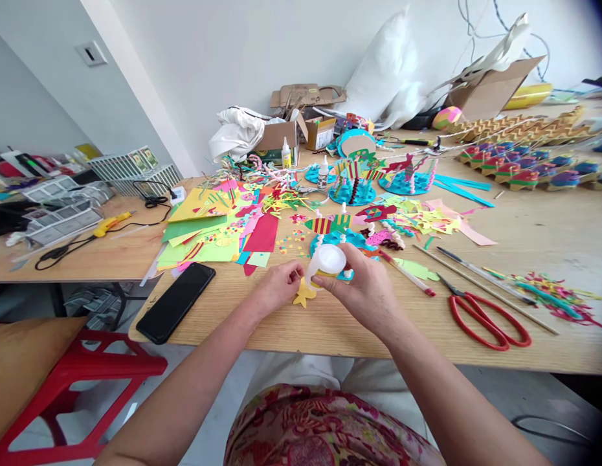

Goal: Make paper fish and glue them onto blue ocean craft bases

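Blue base (352,239) partly behind white container (330,259)

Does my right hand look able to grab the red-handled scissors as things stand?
Probably not straight away: the right hand is holding a white plastic bottle. Otherwise the way looks free, since the red-handled scissors lie uncovered on the table to its right.

- A single camera is worn on the person's head, looking forward and steeply down over the worktable (340,340).
- The patterned garment (325,427) fills the bottom middle, below the lens, and both forearms reach inward from the lower edge.
- The left hand (279,286) and right hand (366,285) lie close, near the centre.
- The view is wide, from the red plastic stool (100,369) at lower left to the painted egg cartons (529,169) at far right.
- The white wall (208,52) closes the background; the right corners darken.
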The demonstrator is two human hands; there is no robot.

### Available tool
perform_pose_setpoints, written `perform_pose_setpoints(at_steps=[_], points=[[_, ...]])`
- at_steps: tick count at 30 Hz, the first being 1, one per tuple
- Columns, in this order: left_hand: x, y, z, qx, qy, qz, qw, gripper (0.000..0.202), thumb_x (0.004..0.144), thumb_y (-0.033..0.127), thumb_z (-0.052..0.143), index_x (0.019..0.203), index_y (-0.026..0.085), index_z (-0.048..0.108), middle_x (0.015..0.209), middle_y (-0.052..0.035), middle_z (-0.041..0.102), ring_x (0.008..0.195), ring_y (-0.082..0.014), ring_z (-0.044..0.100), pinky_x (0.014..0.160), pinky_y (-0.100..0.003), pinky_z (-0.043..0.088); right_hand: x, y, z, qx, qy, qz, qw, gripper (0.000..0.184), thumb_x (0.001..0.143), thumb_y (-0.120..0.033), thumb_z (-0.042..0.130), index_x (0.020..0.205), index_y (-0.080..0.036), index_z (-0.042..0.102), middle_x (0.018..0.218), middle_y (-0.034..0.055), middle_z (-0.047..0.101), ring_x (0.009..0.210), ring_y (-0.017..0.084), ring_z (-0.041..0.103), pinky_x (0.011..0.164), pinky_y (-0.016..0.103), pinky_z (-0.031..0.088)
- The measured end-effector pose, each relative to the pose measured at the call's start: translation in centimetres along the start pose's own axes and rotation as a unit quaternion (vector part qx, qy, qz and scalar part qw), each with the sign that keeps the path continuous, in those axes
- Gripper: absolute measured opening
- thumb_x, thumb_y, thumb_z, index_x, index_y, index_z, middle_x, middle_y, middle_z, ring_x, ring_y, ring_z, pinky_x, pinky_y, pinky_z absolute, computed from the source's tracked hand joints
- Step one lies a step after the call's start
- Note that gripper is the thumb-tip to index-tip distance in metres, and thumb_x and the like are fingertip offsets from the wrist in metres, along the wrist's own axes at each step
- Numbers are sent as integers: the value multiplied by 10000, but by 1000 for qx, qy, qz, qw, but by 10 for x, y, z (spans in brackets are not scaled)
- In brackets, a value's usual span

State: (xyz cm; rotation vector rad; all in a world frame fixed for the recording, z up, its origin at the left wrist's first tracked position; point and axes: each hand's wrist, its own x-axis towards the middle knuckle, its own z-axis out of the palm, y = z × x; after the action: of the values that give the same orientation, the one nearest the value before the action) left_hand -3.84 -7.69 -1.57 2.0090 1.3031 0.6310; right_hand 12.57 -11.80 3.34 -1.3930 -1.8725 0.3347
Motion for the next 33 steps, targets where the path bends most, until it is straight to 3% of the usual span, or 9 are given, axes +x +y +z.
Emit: perform_pose_setpoints(at_steps=[22, 33], points=[[1, -5, 2, 68, -9, 45, 997, 159, 681, 61, 422, 699, 160, 546, 559, 58, 445, 512, -77, 409, 469, -184, 281, -3, 1, 0, 23, -2, 1, 1000, 259, 677, -382, 626, 803, -187, 510, 682, 3, 584, 608, 160, 523, 517, 238, 341], [-18, 2, -22, 170, 29, 97, 980, 208, 735, 48, 425, 810, 169, 578, 866, -24, 518, 790, -143, 514, 694, -260, 411, -3, 3, -1, 11, -12, 6, 1000, 297, 678, -425, 625, 811, -186, 510, 653, 0, 567, 576, 158, 496, 499, 240, 328]])
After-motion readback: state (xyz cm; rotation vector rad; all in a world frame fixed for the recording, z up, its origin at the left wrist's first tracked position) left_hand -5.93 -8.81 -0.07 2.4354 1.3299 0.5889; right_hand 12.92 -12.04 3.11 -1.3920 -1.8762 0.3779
